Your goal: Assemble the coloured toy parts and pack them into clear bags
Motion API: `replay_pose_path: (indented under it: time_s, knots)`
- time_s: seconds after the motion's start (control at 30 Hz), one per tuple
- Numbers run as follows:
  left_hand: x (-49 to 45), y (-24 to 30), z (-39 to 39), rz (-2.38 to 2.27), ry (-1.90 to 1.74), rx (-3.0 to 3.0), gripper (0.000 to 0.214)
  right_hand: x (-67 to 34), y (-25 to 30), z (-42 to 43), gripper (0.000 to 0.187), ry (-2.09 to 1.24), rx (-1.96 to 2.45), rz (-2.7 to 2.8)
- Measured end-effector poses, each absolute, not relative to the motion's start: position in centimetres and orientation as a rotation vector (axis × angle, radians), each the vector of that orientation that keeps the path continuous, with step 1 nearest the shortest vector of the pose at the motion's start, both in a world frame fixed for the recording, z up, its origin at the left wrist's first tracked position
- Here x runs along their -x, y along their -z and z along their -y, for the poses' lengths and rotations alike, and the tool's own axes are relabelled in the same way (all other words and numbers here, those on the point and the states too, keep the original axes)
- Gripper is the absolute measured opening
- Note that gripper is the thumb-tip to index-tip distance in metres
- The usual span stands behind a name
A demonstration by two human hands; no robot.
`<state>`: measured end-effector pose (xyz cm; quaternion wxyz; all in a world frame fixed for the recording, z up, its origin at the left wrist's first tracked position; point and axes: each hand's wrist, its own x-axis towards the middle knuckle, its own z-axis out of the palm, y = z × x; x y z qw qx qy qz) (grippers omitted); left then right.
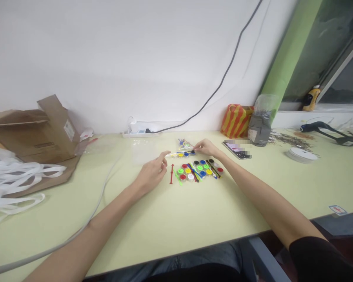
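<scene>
- Two hands work near the middle of the back edge of the desk.
- Your right hand pinches a thin dark-blue rod between thumb and fingertips, just above a clear plastic bag of coloured parts. Keep that pinch light and steady (the rod looks slender enough to bend).
- Your left hand is loosely curled, its forefinger reaching toward the rod's far end; you cannot tell from this view whether it grips anything.
- Round coloured caps lie in rows just in front of the bag, with a red stick beside them. Keep your wrists raised clear of both.
</scene>
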<state>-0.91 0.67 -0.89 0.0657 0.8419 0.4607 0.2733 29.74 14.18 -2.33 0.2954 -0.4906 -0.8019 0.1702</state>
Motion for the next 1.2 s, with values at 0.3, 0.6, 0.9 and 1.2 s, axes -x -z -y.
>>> replay_pose_path:
  time_s: [0.3, 0.6, 0.9, 1.2]
  knots:
    - [0.9, 1.1, -0.9, -1.379, -0.825, -2.544, 0.053, -29.2, 1.8, -13.8, 0.019, -0.501, 1.270, 2.189]
    - [1.0, 1.1, -0.9, -1.378, -0.826, -2.542, 0.053, -28.5, 1.6, -13.6, 0.017, -0.481, 1.271, 2.200]
    - [0.9, 1.1, -0.9, -1.383, -0.805, -2.553, 0.051, -27.0, 0.2, -11.5, 0.013, -0.386, 1.221, 2.080]
    - [0.9, 1.5, -1.0, -1.359, -0.798, -2.572, 0.044, -22.3, -0.8, -4.7, 0.005, -0.191, 1.055, 2.446]
